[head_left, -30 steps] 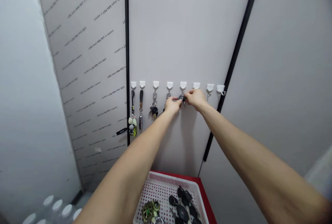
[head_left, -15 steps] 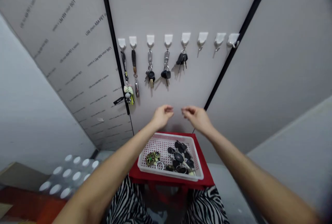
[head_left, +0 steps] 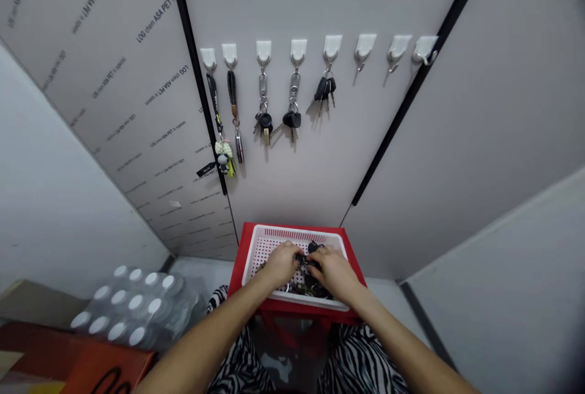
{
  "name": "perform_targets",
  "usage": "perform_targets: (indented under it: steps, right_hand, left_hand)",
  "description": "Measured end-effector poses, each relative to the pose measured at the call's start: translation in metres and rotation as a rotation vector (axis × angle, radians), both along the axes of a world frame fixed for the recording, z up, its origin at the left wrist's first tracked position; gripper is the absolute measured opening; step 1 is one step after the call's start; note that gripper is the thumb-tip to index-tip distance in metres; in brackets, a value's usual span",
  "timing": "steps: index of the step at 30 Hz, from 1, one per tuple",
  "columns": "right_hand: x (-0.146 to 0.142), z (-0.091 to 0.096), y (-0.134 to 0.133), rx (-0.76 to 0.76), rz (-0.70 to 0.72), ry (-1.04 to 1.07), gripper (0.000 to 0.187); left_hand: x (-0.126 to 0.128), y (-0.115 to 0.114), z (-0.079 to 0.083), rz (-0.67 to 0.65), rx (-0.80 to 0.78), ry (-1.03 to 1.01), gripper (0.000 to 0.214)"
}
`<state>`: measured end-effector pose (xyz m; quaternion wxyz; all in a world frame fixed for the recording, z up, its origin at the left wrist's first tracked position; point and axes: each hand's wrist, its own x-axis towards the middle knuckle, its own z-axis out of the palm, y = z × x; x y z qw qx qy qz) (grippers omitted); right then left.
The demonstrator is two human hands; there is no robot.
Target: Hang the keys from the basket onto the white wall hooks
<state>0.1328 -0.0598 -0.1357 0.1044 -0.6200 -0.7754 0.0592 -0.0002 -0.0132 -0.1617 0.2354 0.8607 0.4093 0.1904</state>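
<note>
Both hands are down in a white plastic basket [head_left: 340, 306] that holds black-headed keys [head_left: 315, 287]. My left hand [head_left: 281, 265] has its thumb and fingers closed on a dark bunch of keys [head_left: 300, 259] above the basket floor. From the other side my right hand [head_left: 336, 271] pinches at the same bunch, its fingertips close to those of the left. The hands cover much of the pile, so how many keys they hold cannot be seen.
The basket stands on a red stool [head_left: 237, 275] against the wall. Above it runs a row of white hooks [head_left: 298, 50], several with key bunches [head_left: 292, 119] or key straps [head_left: 232, 92] hanging. Capped bottles [head_left: 155, 315] and an orange box [head_left: 77, 357] lie at the left.
Both hands have come down from in front of the wall into the basket and closed on keys there. The view has shifted slightly.
</note>
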Motion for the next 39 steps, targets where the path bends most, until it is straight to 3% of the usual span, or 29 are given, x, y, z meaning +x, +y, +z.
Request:
perform_targets:
  steps: [10,16,21,26,34,36,39]
  right_hand:
    - [-0.005,-0.015,0.008,0.031,-0.056,0.264,0.016]
    - [-0.006,-0.01,0.006,0.104,-0.067,0.454,0.013]
    - [-0.006,0.001,0.004,0.111,-0.065,0.644,0.016]
    - [-0.003,0.025,0.005,0.04,-0.11,0.853,0.017]
    - [0.012,0.079,0.024,0.029,-0.163,1.036,0.017]
    - [0.018,0.099,0.031,0.063,-0.17,1.052,0.016]
    - [0.027,0.136,0.043,0.17,-0.177,1.053,0.015]
  left_hand:
    - [-0.002,0.004,0.002,0.156,-0.08,-0.119,0.012]
    - [-0.002,0.004,0.01,0.192,-0.132,-0.388,0.009]
    - [0.003,0.0,0.022,0.166,-0.257,-0.484,0.009]
    - [0.006,0.0,0.041,0.139,-0.372,-0.594,0.014]
    - [0.021,0.005,0.071,-0.072,-0.435,-0.777,0.018]
    - [0.029,0.011,0.087,-0.06,-0.412,-0.823,0.017]
    - [0.043,0.023,0.124,-0.027,-0.395,-0.863,0.015]
